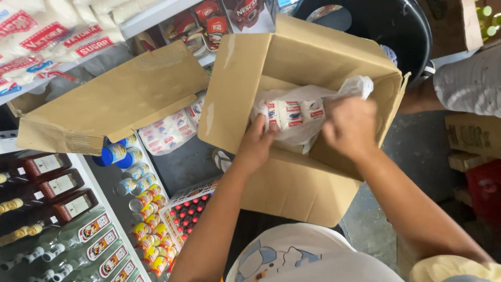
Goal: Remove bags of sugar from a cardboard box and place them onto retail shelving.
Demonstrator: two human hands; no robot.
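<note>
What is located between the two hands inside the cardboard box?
In the head view, a clear plastic bag of small white packets lies between the left hand and right hand, inside the box.

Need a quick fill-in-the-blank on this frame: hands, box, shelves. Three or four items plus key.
1. Both hands, left hand and right hand, grip a clear plastic ____ of small packets.
2. The bag sits inside an open ____ box.
3. The dark bottles on the shelf at left lie on their ____.
4. The caps of the bottles in the white crate are ____.

Missing words: bag; cardboard; sides; red
</note>
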